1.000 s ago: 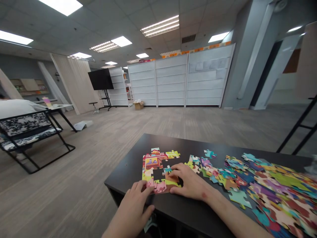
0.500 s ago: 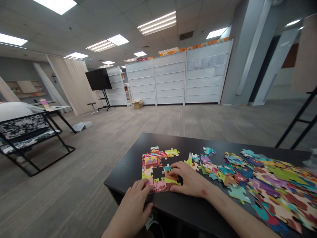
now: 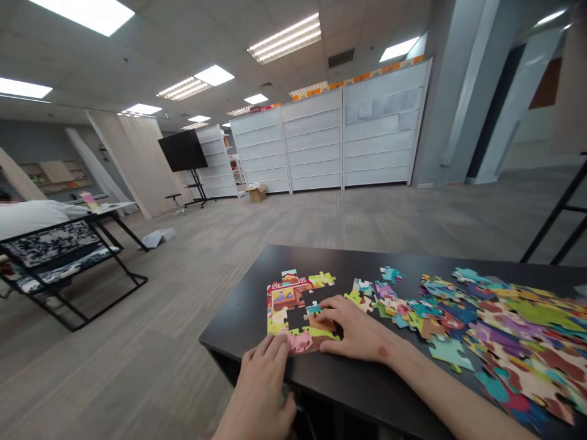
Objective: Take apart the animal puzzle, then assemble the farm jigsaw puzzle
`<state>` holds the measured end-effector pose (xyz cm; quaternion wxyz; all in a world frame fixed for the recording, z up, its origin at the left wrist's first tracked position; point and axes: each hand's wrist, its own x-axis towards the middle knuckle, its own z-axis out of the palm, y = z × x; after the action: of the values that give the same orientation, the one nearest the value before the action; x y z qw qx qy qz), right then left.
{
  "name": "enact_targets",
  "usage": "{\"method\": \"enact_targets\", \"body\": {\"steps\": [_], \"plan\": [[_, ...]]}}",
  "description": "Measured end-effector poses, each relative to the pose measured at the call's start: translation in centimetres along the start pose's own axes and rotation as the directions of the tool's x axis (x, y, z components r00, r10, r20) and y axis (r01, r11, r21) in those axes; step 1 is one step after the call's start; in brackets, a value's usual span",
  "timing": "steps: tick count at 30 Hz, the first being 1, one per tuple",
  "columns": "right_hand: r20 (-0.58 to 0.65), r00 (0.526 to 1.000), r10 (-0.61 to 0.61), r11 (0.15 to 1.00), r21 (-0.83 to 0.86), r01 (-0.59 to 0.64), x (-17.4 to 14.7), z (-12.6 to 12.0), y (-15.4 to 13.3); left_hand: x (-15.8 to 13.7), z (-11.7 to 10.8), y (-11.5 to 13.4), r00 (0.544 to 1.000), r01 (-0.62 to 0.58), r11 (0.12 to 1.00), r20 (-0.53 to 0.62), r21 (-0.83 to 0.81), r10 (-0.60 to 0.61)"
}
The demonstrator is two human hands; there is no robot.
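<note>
A partly joined jigsaw puzzle (image 3: 285, 299) with a red barn and a pink animal lies at the near left of the black table, with dark gaps inside it. My left hand (image 3: 268, 382) rests with outstretched fingers on its lower left corner and the table edge. On the puzzle's right side lies my right hand (image 3: 360, 330), its fingertips by a small blue-and-white piece (image 3: 313, 309) and its thumb lower, apart from them. A green and brown piece (image 3: 323, 330) shows between thumb and fingers. Loose joined pieces (image 3: 362, 287) lie just beyond that hand.
A large heap of puzzle pieces (image 3: 518, 330) spreads over the right of the black table (image 3: 247, 299). One teal piece (image 3: 391, 274) lies apart near the far edge. At the left, a person in a white top (image 3: 41, 217) sits on a patterned chair (image 3: 55, 244).
The view has shifted slightly, so the table sits a little further right. Both hands stay at the puzzle; my left fingers look straighter and closer together. The puzzle looks the same.
</note>
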<state>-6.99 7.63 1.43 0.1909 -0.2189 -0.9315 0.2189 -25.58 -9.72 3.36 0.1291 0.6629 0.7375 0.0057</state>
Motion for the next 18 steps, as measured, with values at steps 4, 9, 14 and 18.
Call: {"method": "enact_targets", "body": {"steps": [4, 9, 14, 18], "plan": [[0.009, 1.0, 0.01, 1.0, 0.021, -0.01, -0.1, 0.0, 0.0, 0.2, 1.2, 0.7, 0.994, 0.085, 0.996, 0.061, 0.032, -0.087], [0.013, 1.0, 0.015, 1.0, 0.026, -0.015, -0.1, 0.0, 0.1, 0.4, 2.3, 0.4, 0.992, 0.125, 0.991, -0.004, -0.037, -0.125], [0.028, 0.999, 0.03, 0.999, 0.019, -0.031, 0.0, 0.2, 0.4, 0.4, 2.0, -0.2, 0.994, 0.109, 0.992, 0.013, -0.07, -0.109], [0.033, 0.999, 0.032, 0.999, 0.021, -0.033, 0.0, 0.3, 0.4, 0.8, 2.3, -0.4, 0.996, 0.09, 0.994, 0.028, -0.058, -0.089]]}}
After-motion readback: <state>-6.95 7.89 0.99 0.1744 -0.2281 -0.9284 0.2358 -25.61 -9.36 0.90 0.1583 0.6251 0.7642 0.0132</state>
